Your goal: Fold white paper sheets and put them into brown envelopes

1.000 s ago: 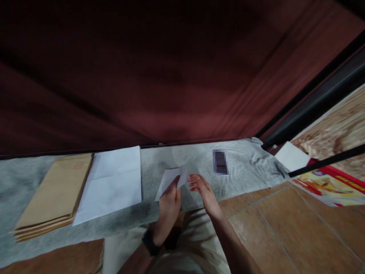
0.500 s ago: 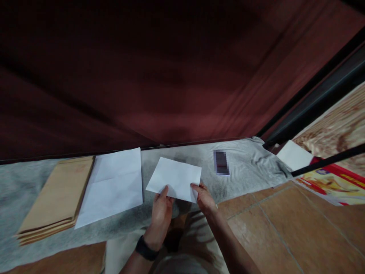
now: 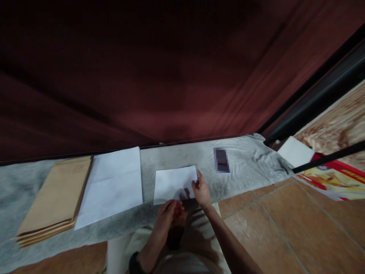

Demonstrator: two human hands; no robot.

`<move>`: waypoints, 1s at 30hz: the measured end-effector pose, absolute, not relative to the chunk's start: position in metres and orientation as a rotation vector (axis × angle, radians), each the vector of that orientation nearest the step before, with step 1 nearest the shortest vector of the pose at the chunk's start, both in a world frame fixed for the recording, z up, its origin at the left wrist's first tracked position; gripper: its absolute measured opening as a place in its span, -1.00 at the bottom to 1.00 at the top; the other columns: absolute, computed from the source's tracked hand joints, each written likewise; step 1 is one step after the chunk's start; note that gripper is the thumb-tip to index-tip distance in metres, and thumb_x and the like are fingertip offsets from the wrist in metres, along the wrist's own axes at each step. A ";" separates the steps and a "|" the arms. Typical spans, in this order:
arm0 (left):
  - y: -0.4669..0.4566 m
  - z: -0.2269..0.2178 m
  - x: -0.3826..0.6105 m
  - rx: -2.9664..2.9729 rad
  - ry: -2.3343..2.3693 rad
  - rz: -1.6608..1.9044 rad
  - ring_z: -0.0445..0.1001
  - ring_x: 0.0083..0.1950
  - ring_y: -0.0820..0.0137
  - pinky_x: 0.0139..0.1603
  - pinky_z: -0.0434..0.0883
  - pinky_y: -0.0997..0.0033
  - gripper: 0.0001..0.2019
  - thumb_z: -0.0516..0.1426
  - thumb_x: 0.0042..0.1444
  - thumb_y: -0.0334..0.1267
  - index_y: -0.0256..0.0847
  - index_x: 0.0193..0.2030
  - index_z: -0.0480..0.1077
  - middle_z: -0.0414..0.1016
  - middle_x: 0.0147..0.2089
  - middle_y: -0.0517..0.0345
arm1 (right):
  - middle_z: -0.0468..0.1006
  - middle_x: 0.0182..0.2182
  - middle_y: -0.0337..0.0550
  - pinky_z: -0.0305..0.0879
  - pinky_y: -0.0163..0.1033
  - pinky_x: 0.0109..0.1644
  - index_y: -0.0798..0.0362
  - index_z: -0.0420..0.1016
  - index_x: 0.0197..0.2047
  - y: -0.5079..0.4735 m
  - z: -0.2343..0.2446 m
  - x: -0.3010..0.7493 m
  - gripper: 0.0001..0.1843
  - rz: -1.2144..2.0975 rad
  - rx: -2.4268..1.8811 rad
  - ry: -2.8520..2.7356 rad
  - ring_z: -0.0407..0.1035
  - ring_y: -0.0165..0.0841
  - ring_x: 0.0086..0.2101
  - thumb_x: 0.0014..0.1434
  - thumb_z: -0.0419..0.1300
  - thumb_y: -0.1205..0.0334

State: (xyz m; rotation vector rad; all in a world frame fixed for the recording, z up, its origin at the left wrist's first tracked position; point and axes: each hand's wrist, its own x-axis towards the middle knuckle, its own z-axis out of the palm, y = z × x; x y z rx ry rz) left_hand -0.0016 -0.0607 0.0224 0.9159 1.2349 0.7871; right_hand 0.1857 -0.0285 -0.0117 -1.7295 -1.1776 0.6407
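A sheet of white paper (image 3: pixel 172 184), folded-sized and smaller than the one on its left, lies flat on the grey cloth in front of me. My right hand (image 3: pixel 202 192) rests at its right edge, thumb and forefinger apart, the thumb by the paper's edge. Just below the near edge is my left hand (image 3: pixel 169 212), its fingers loosely bent and holding nothing. A larger white sheet (image 3: pixel 111 186) with a crease across it lies to the left. Beside that sheet sits a stack of brown paper envelopes (image 3: pixel 57 194).
A pixelated phone-like dark object (image 3: pixel 221 160) lies on the grey cloth (image 3: pixel 248 167) to the right. Dark red fabric (image 3: pixel 171 95) rises behind. Black bars (image 3: pixel 319 83), a white box-like item (image 3: pixel 295 151) and a red-yellow package (image 3: pixel 336 177) stand at right, above floor tiles (image 3: pixel 256 228).
The small white sheet has come down flat onto the cloth and turned straighter. My left hand has let go and drawn toward me; my right hand has loosened at the edge.
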 end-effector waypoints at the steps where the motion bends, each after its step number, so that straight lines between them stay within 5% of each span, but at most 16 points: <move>1: -0.057 0.022 0.000 1.090 1.270 0.845 0.66 -0.19 0.18 -0.08 0.59 0.10 -0.54 0.08 0.24 0.13 -0.27 -0.17 0.55 0.67 -0.21 -0.13 | 0.50 0.10 0.17 0.36 0.05 0.18 0.17 0.22 0.37 -0.030 -0.011 0.184 -0.37 0.530 -1.785 -1.217 0.44 -0.10 0.05 0.27 0.08 0.16; 4: -0.037 0.015 0.006 1.675 1.356 0.929 0.38 0.35 0.17 0.38 0.31 -0.02 -0.54 -0.06 0.37 -0.04 -0.24 0.20 0.43 0.44 0.30 -0.16 | 0.33 0.28 0.20 0.18 0.09 0.36 0.16 0.20 0.41 -0.031 -0.007 0.170 -0.41 0.375 -1.781 -1.368 0.20 -0.10 0.30 0.39 -0.02 0.12; 6: -0.020 0.006 0.010 2.052 1.387 0.878 0.09 0.52 0.14 0.47 0.14 -0.10 -0.49 -0.10 0.38 -0.17 -0.32 0.38 0.24 0.17 0.48 -0.20 | 0.29 0.35 0.08 0.15 0.02 0.40 0.11 0.20 0.43 -0.029 -0.007 0.153 -0.44 0.479 -1.695 -1.480 0.15 -0.20 0.34 0.47 -0.14 0.09; 17: -0.002 -0.033 0.005 2.710 1.504 0.451 -0.02 0.55 0.14 0.50 0.09 -0.03 -0.42 -0.12 0.31 -0.39 -0.41 0.46 0.08 0.11 0.50 -0.21 | 0.23 0.39 0.02 -0.04 0.05 0.46 0.11 0.18 0.45 -0.034 -0.027 0.137 -0.43 0.191 -1.792 -1.904 0.08 -0.16 0.38 0.48 -0.07 0.08; 30: -0.008 -0.024 -0.029 2.533 1.661 0.552 0.03 0.53 0.03 0.47 0.12 -0.11 -0.41 -0.15 0.36 -0.21 -0.53 0.44 0.09 0.08 0.49 -0.35 | 0.19 0.40 0.10 -0.03 0.12 0.44 0.15 0.10 0.48 -0.048 -0.034 0.187 -0.40 0.064 -1.922 -1.841 0.11 -0.09 0.36 0.46 -0.05 0.14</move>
